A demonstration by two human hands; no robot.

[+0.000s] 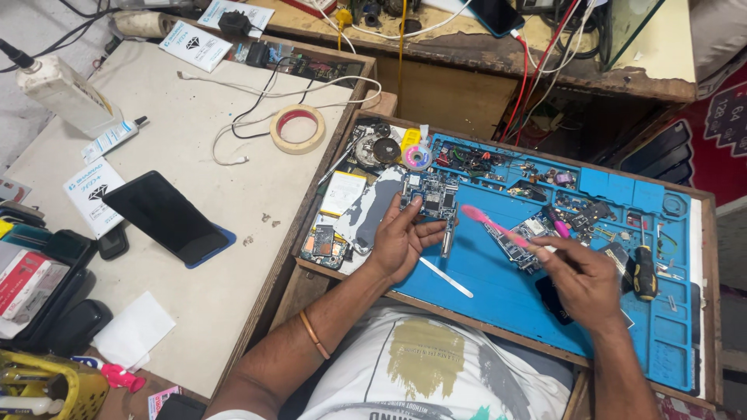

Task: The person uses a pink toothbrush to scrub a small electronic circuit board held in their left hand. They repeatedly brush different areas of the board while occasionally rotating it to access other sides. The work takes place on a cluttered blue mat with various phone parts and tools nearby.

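My left hand (pixel 401 241) rests on the blue work mat (pixel 498 295), fingers holding the lower edge of a phone circuit board (pixel 429 194). In my right hand (pixel 580 280) is a pink brush (pixel 486 222), gripped by its handle, with the head pointing left toward the board and a short way off it. A second circuit board (pixel 523 241) lies under the brush, beside my right hand. A thin white pry stick (pixel 446 278) lies on the mat just below my left hand.
The mat's tray compartments (pixel 560 175) hold several small parts and screws. A black-handled screwdriver (pixel 644 272) lies at right. A phone (pixel 165 218), a tape roll (pixel 298 128), a white bottle (pixel 66 93) and cables (pixel 264 97) sit on the grey table at left.
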